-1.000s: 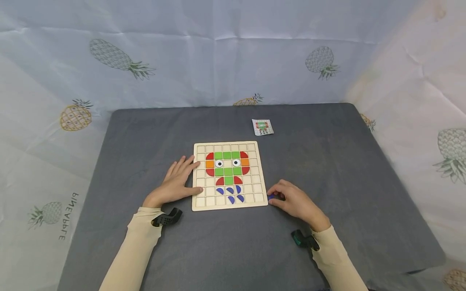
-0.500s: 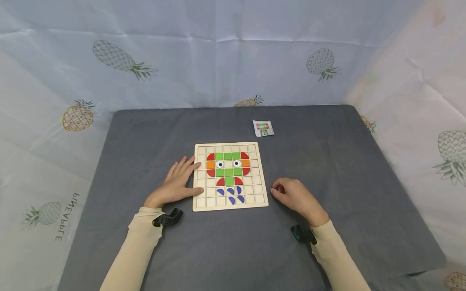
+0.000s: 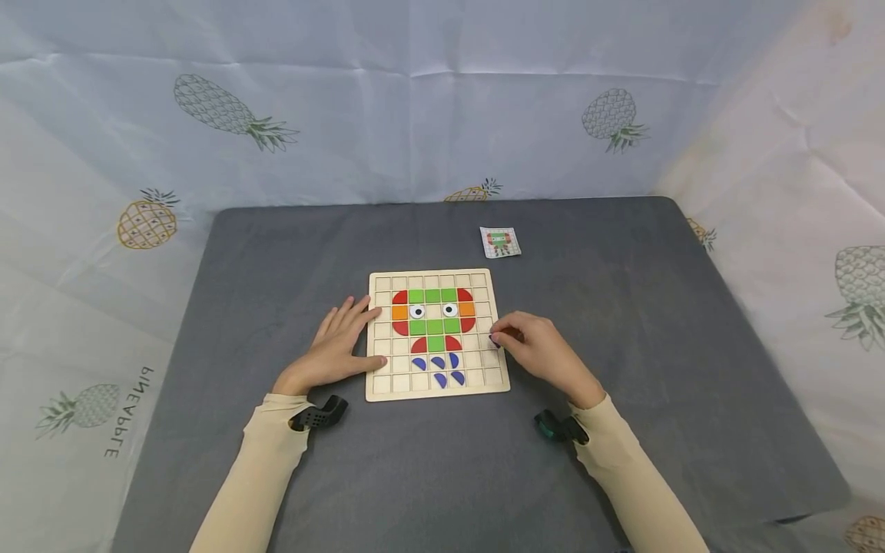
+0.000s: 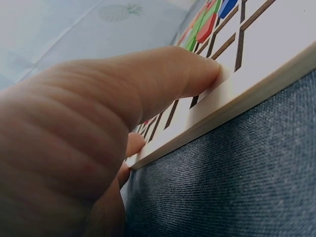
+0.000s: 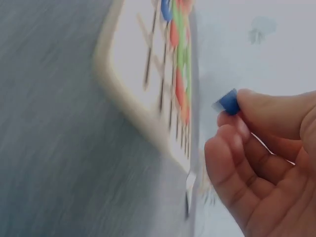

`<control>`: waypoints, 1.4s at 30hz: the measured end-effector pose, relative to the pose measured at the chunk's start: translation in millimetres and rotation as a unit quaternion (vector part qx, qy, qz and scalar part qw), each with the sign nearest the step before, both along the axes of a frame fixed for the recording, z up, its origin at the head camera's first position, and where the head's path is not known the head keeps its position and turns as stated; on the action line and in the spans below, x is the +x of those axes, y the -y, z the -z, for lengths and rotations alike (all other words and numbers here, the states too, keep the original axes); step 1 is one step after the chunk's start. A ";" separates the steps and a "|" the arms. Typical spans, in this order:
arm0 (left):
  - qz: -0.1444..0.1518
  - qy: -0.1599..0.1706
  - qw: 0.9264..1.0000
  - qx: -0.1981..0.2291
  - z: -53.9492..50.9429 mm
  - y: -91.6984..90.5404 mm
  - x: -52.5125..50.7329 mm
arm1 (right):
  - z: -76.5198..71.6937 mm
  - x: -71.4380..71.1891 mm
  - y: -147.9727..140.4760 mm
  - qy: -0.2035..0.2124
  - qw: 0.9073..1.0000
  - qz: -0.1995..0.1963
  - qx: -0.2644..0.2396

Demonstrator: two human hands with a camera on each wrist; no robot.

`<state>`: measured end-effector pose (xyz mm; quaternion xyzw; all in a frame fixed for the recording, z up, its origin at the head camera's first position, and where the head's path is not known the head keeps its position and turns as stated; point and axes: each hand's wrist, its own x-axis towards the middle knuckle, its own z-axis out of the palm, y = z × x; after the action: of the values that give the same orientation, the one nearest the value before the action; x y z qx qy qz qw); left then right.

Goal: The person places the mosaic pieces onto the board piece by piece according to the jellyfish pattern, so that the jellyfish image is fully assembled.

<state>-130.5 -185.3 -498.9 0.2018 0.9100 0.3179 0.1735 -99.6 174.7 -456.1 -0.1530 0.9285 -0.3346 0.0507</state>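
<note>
A pale wooden board [image 3: 477, 378] with a square grid lies on the table. Green squares [image 3: 434, 327], red rounded pieces [image 3: 467, 326], orange squares [image 3: 399, 312] and two eye discs [image 3: 450, 309] form a figure on it. Several blue half-round pieces [image 3: 437, 362] lie below that. My left hand [image 3: 328, 355] rests at the board's left side, fingers spread, thumb touching its surface. Above the board's right edge, my right hand [image 3: 542, 353] pinches a small blue piece [image 5: 229, 102] between thumb and fingertip. The fingers partly hide this piece.
A small card [image 3: 499, 243] printed with a similar coloured figure lies behind the board. Dark grey cloth covers the table [image 3: 643, 346]. Pineapple-patterned curtains [image 3: 429, 115] hang at the back and sides. Each wrist carries a black device [image 3: 320, 413].
My right hand first draws slightly away from the board with the blue piece, then comes up and left over its right edge. The left hand stays in place.
</note>
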 end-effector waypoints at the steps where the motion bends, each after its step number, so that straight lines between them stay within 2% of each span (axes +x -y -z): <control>1: -0.001 0.000 1.000 0.000 -0.1 0.2 0.0 | -2.1 -1.3 5.6 0.002 1.000 -0.005 -0.005; 8: 0.002 -0.002 1.000 -0.002 0.7 1.4 -0.2 | -8.5 -6.7 38.5 0.023 0.998 -0.044 -0.026; 18: 0.000 -0.002 1.000 -0.003 0.6 0.8 -0.6 | -11.6 -8.6 67.0 0.024 0.996 -0.081 -0.035; 22: -0.002 -0.004 1.000 -0.006 0.9 0.1 -0.7 | -10.2 -8.0 77.0 0.022 0.993 -0.108 -0.031; 31: -0.002 -0.007 1.000 -0.005 1.0 -1.0 -1.3 | -2.6 -4.7 90.9 0.008 0.987 -0.158 0.004; 42: -0.002 -0.005 1.000 -0.003 0.5 0.1 -1.2 | 4.7 0.9 98.2 0.003 0.985 -0.161 0.059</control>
<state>-131.7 -185.3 -499.5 0.2014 0.9123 0.3142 0.1689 -98.7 76.5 -460.8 -0.2965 0.9097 -0.2670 0.1153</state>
